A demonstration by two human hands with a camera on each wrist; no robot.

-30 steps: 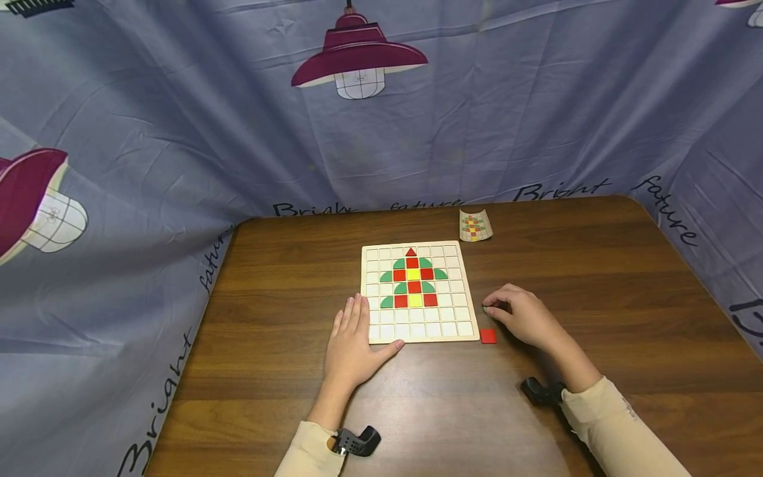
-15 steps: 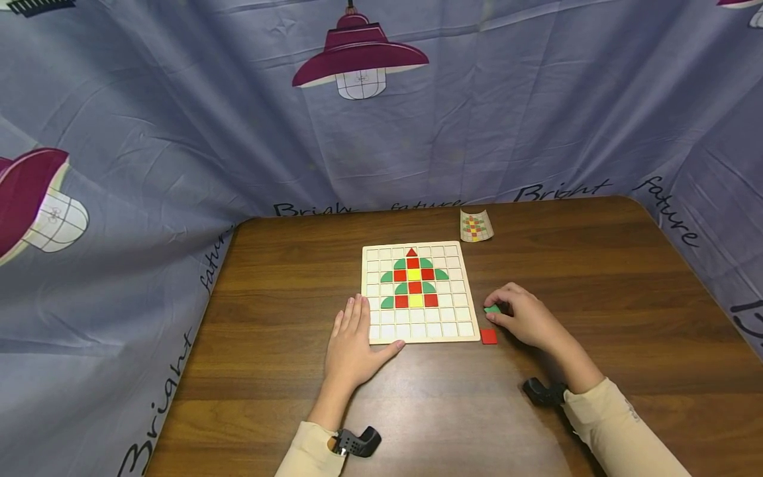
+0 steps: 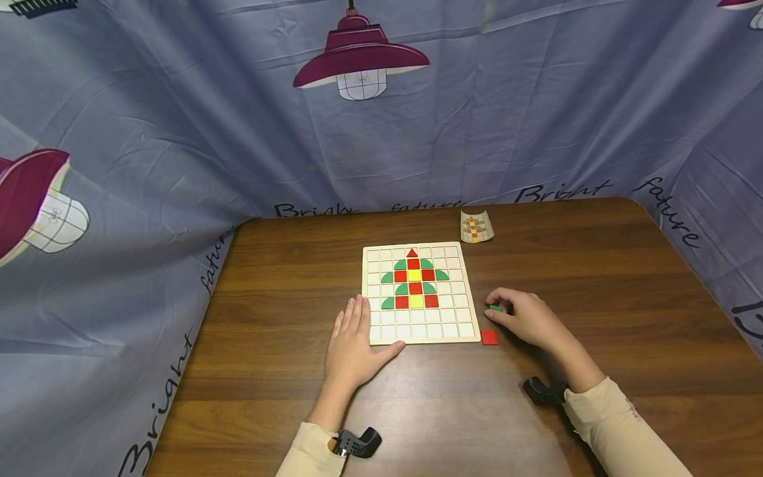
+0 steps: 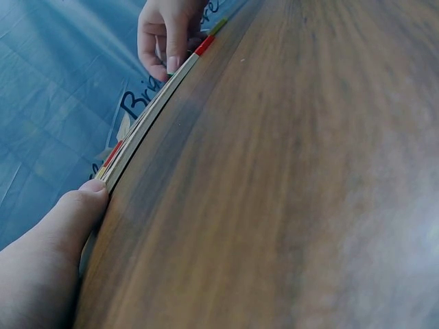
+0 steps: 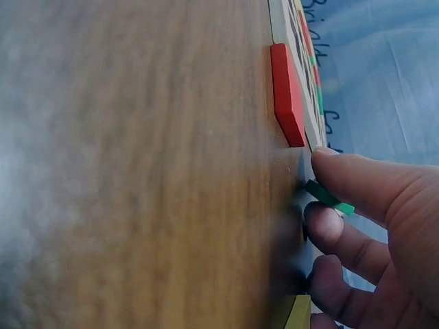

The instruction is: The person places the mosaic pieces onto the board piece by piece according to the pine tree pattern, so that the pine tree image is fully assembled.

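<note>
A pale wooden grid board lies on the table, with red, yellow and green tiles forming a tree shape. My left hand rests at its lower left corner, fingers straight along the left side and thumb on the near edge. To the right of the board, my right hand pinches a small green tile between thumb and fingers, tilted in the right wrist view. A red square tile lies beside the board's lower right corner, just nearer than the right hand.
A small curled pattern card printed with a similar tree stands behind the board, near the table's far edge. Part of a yellow piece shows below the right fingers in the right wrist view. A patterned blue curtain surrounds the table.
The green tile has turned in the right hand's fingers, first barely showing, then face up, now more edge-on. My left hand, the board and the red tile stay put.
</note>
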